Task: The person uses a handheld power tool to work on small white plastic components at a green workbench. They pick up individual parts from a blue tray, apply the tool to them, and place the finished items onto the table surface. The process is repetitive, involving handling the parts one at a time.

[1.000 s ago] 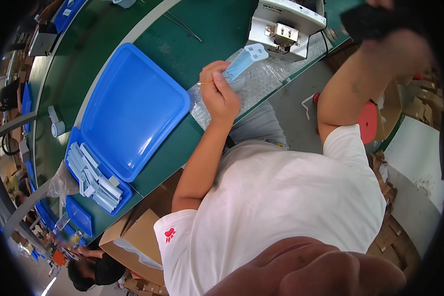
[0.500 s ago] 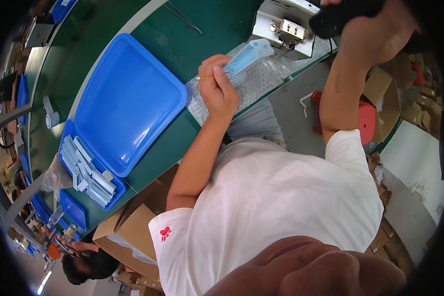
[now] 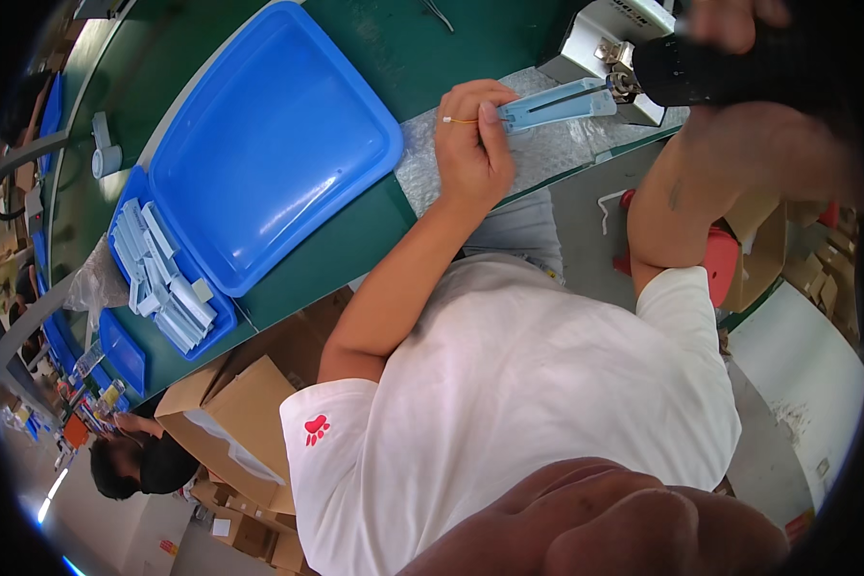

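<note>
My left hand (image 3: 474, 149) is closed on a light-blue plastic housing (image 3: 590, 105), a long trough-like piece held over the bench. My right hand (image 3: 778, 144) is wrapped round a black power screwdriver (image 3: 691, 72), and is blurred. The driver's long thin bit (image 3: 566, 96) reaches along the inside of the housing toward my left fingers. Whether the tip touches a screw is hidden. A short orange-yellow wire with a white end (image 3: 459, 120) sticks out by my left fingers. Behind the driver's nose stands a silver metal box (image 3: 600, 38) with a small metal fixture.
Bubble wrap (image 3: 427, 158) covers the bench edge under my left hand. Left of it lies a large blue tray (image 3: 269, 163), then a smaller blue tray (image 3: 223, 322) of light-blue plastic parts (image 3: 158, 274). A cardboard box (image 3: 245, 413) and a red stool (image 3: 722, 267) stand below; another person (image 3: 139, 461) sits far left.
The screwdriver has come down and left from the top right, and its bit now lies inside the housing. My left hand has turned the housing flatter. The view has shifted somewhat.
</note>
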The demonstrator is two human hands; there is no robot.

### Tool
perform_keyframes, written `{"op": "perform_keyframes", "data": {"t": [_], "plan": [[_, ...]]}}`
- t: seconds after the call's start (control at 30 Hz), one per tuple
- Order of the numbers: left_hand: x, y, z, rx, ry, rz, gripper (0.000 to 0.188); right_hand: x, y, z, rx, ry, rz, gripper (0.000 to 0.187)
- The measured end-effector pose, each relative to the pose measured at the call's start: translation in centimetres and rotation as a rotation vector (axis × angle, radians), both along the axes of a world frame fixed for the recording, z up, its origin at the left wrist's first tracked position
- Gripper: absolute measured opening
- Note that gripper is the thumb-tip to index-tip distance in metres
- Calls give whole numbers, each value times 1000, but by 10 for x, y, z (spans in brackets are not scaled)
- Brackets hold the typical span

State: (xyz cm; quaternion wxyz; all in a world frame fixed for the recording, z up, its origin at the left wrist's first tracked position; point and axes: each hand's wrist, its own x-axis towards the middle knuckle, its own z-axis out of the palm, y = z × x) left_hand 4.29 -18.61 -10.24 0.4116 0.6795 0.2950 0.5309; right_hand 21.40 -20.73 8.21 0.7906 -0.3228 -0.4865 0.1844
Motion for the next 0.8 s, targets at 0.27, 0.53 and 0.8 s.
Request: {"op": "perform_keyframes", "data": {"t": [0.27, 0.53, 0.8], "plan": [[-3, 3, -2, 57, 49, 9, 29, -9, 8, -3, -20, -25, -40, 61], [-2, -1, -1, 53, 67, -5, 29, -15, 5, -6, -51, -2, -80, 66], [-2, -2, 4, 58, 70, 15, 27, 38, -15, -33, -101, 100, -96, 105]]}}
